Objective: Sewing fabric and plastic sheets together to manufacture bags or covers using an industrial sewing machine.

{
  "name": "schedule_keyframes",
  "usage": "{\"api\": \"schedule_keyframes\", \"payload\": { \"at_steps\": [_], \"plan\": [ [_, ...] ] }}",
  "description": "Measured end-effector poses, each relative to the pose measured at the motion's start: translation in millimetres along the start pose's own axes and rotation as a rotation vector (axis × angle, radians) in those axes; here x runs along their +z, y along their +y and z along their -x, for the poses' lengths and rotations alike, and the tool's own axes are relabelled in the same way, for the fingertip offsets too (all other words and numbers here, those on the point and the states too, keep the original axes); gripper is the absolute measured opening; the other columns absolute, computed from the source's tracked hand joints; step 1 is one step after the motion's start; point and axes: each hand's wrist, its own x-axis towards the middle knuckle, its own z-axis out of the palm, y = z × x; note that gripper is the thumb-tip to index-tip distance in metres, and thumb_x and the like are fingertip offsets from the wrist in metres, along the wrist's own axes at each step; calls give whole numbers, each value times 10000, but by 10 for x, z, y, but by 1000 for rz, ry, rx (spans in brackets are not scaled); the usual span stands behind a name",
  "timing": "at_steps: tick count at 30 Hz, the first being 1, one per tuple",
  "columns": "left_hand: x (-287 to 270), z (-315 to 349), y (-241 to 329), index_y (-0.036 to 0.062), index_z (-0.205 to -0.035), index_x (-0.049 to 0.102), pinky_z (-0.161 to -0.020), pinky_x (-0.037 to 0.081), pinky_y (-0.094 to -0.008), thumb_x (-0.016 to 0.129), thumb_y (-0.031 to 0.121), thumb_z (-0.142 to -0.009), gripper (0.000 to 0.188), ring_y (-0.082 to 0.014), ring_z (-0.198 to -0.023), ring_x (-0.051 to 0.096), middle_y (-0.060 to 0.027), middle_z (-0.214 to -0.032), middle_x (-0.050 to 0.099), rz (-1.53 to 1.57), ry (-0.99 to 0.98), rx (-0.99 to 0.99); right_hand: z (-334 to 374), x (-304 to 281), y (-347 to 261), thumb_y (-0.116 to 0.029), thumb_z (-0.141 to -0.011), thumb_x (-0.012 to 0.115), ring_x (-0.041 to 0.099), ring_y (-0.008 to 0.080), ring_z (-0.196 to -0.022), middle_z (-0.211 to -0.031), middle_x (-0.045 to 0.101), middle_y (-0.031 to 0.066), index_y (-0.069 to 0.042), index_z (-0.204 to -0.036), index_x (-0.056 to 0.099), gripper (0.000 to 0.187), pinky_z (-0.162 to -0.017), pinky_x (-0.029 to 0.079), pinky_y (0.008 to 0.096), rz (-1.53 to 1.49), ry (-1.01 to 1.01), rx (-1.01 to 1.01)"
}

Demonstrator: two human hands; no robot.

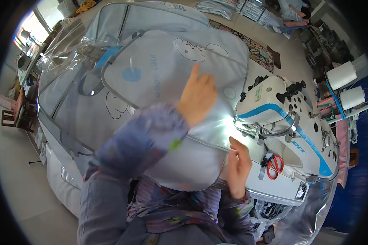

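A large grey fabric piece [151,77] with bear drawings, a blue round print and dark piped edges spreads over the table and down to my lap. My left hand [198,98] rests over its middle, index finger stretched away from me and the other fingers slightly bent, nothing held. Close to the needle area of a white and blue sewing machine [270,104], my right hand [238,167] is raised at the cloth's right edge. Its fingers point up, thumb apart, with nothing seen in them. The machine's lamp shines on the cloth beside the needle area.
Red-handled scissors [275,167] lie on the machine bed right of my right hand. Two white thread cones [342,76] stand at the far right. Clear plastic sheeting [65,49] lies at the left, near a wooden chair [18,110]. Stacked packages [249,10] sit at the back.
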Motion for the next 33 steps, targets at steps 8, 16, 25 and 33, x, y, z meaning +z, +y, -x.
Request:
{"api": "schedule_keyframes", "payload": {
  "at_steps": [8, 16, 25, 33],
  "plan": [
    [-990, 675, 794, 92, -877, 647, -1087, 440, -469, 615, 133, -835, 67, -222, -816, 640, -52, -881, 618, 414, -144, 267, -172, 3, 92, -121, -1051, 516, 575, 121, -767, -876, 655, 68, 11, -1329, 574, 314, -678, 467, 291, -482, -159, 383],
    [-476, 414, 636, 76, -943, 614, -760, 507, -437, 679, 202, -920, 143, -298, -892, 612, -99, -945, 550, 760, -278, 166, 252, -144, 137, -77, -1040, 524, 666, 179, -642, -800, 704, 115, 36, -1054, 651, 170, -550, 498, 321, -176, -14, 393],
    [-342, 510, 831, 63, -1074, 624, -1019, 463, -483, 656, 85, -901, 177, -314, -1051, 625, -85, -1126, 635, 649, 38, 149, -197, 87, 285, -136, -923, 699, 658, 319, -607, -724, 677, 145, -10, -972, 653, 143, -541, 486, 395, 234, 36, 222],
    [-41, 646, 567, 143, -1085, 666, -1152, 377, -528, 654, 41, -895, 216, -264, -1069, 655, -20, -1178, 669, 884, -88, 150, 978, -27, -370, -113, -916, 735, 669, 320, -699, -783, 658, 156, -98, -1513, 462, 657, -652, 526, 412, 49, -231, 183]
  ]
}}
